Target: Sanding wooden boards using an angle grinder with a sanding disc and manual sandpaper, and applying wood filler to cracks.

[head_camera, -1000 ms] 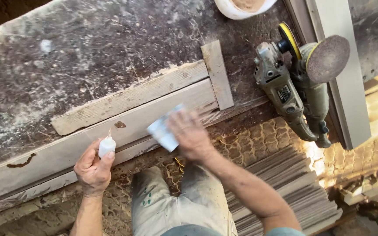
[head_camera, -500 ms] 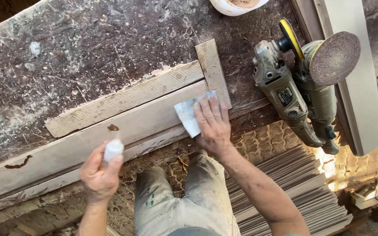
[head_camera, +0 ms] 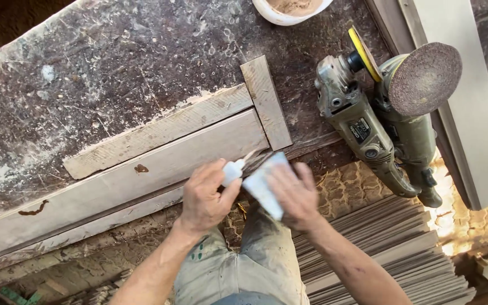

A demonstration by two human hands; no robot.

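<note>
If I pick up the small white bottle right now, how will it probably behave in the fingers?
The small white bottle probably feels light, since the left hand pinches it with only the fingertips. It looks like soft plastic, so it may give when squeezed. Its rounded body could roll if laid on the long grey board.

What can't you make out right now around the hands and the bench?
Head view only:
- Small white bottle: body hidden by the left hand; contents unknown.
- White sheet: blurred, partly covered by the right hand.
- White bowl: cut off by the top edge.
- Sanders: one's handle hidden behind the other.
</note>
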